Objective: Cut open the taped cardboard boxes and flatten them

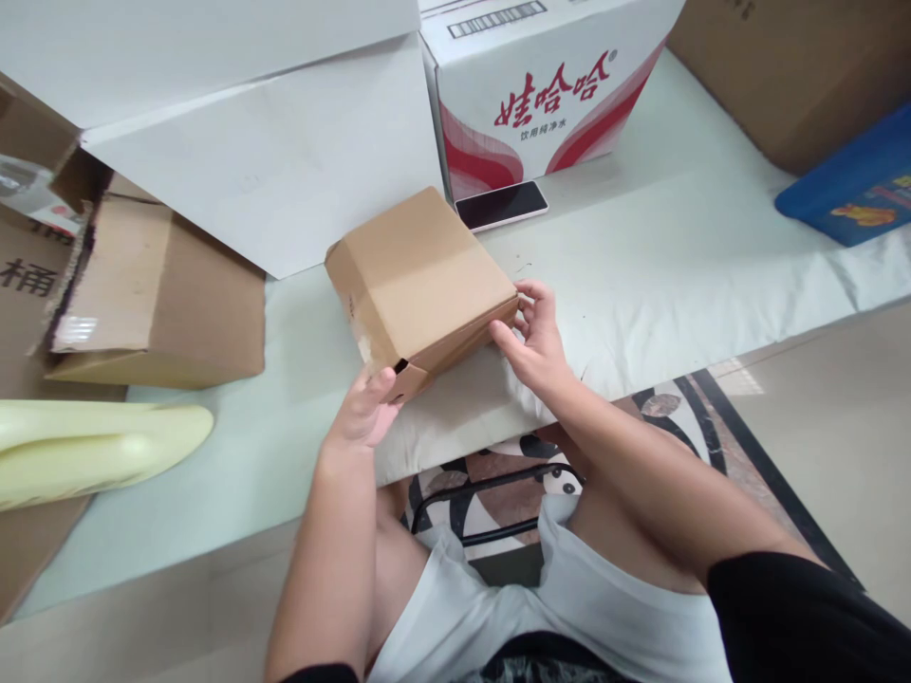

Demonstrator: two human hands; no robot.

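Observation:
A small closed brown cardboard box (427, 275) sits at an angle near the front edge of the light-covered table (641, 275). At its near left corner is my left hand (365, 408), thumb along the front side and the other fingers partly hidden behind the box. My right hand (530, 332) grips the near right corner, with its thumb on the front face and fingers curled round the side. A small dark gap shows at the box's front left edge. Just behind the box lies a phone (502, 205) with a dark screen.
Behind stand a large white box (285, 161) and a white-and-red carton (533, 114). An open brown carton (206, 304) and a pale yellow plastic object (106, 446) are at left. A blue package (846, 185) and a big brown carton (797, 76) are at right.

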